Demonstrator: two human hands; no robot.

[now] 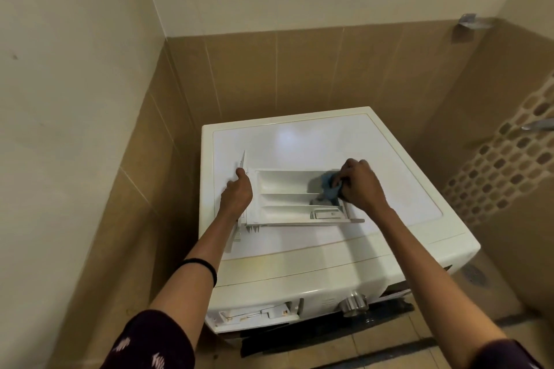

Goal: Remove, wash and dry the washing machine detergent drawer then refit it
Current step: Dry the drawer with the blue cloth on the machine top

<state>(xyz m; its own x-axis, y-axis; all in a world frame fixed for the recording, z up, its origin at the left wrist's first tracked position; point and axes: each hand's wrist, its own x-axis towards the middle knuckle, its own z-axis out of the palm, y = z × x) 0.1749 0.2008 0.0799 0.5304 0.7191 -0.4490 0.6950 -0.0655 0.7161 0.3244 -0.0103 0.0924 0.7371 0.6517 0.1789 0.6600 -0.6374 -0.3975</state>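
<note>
A white plastic detergent drawer (287, 198) lies on the flat, glossy top of a cream-white washing machine (329, 141), in the middle of the frame. Its open side faces up. Its long axis runs left to right across the picture. The flat front panel stands on edge at the left end, and the rear end points to the right.

Inside, thin straight ribs split the drawer into three long channels that run along its length. A crumpled blue cloth (328, 186) sits in the right end of the farthest channel and spills toward the middle one. A small grey-white rectangular insert (325, 214) sits at the right end of the nearest channel. The rest of the channels show only smooth white plastic.

The left hand (236, 196) is curled round the front panel at the drawer's left end and grips it, thumb up along the panel's edge. The right hand (362, 186) is bunched over the right end of the drawer, its fingers closed on the cloth and pinching it down into the channel.

A thin black band (201, 266) circles the left forearm, and dark patterned sleeves show at the bottom corners of the frame.

On the machine's front face, at the lower centre, the rectangular drawer slot (257, 313) stands open beside a round silver metal knob (353, 304). Matt brown tiles (245, 75) cover the lower walls around the machine. A band of small rounded mosaic tiles (509, 165) crosses the right edge.
</note>
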